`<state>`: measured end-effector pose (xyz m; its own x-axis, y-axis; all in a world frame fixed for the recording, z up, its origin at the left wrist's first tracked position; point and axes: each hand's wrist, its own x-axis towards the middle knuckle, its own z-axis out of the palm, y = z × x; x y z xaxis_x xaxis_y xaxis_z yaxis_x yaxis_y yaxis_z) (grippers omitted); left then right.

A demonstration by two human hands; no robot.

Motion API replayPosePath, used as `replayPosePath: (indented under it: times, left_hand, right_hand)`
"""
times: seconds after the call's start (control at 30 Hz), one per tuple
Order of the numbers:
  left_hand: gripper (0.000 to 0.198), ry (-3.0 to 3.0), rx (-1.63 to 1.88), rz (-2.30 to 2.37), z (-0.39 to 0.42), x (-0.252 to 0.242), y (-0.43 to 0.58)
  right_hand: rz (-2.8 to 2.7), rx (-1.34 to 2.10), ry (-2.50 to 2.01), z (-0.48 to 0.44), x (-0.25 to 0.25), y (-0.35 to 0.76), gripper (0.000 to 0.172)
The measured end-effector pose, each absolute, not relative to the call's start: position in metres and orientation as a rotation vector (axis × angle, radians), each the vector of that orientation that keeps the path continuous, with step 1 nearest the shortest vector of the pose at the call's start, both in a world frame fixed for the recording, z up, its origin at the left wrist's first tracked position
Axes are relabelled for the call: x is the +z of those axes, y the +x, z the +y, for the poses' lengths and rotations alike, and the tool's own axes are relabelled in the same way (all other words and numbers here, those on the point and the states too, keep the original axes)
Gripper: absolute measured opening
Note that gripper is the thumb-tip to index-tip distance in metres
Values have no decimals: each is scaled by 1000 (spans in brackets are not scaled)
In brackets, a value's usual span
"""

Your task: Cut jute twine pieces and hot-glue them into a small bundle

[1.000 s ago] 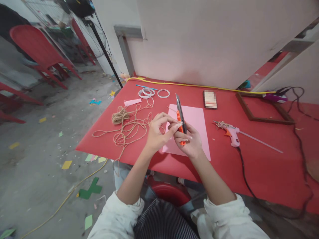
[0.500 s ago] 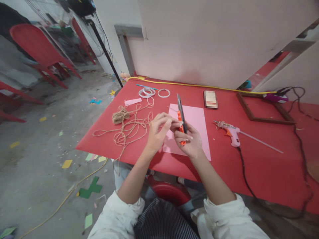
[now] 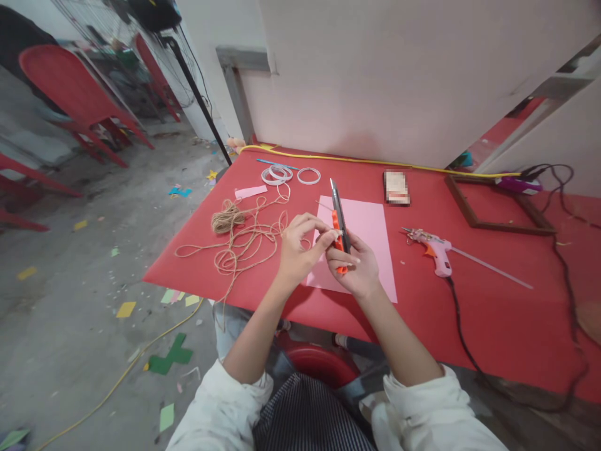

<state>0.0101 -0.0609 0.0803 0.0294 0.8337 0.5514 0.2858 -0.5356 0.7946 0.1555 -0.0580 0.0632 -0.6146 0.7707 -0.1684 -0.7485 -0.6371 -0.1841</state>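
My right hand (image 3: 354,268) is wrapped round an orange and black utility knife (image 3: 342,224), blade end pointing up and away from me. My left hand (image 3: 300,247) meets it from the left, thumb and forefinger pinched at the side of the handle; whatever lies between those fingertips is partly hidden. Both hands are above a pink sheet of paper (image 3: 370,232) that lies on the red table. Left of my left hand, a bundle of jute twine (image 3: 228,217) lies with loose strands trailing toward the front edge.
White rings (image 3: 277,175) and a pink strip (image 3: 250,192) lie at the back left. A pink glue gun (image 3: 439,254) with a stick in it rests right, its dark cord running off the front. Behind it are a brown frame (image 3: 507,228) and a yellow cable (image 3: 357,163).
The knife has tilted slightly left and its tip has lowered a little. My left thumb has come down against the handle's side, closing the pinch.
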Motion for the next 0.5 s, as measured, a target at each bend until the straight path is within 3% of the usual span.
replayPosePath:
  times: [0.1, 0.3, 0.5]
  left_hand:
    - [40, 1833, 1594, 1165, -63, 78, 9]
    - [20, 1980, 1735, 1490, -58, 64, 3]
    - [29, 2001, 1497, 1941, -34, 43, -12]
  right_hand:
    - [-158, 2242, -272, -57, 61, 156, 38]
    - [-365, 2117, -371, -52, 55, 153, 27]
    - [-685, 1904, -517, -50, 51, 141, 22]
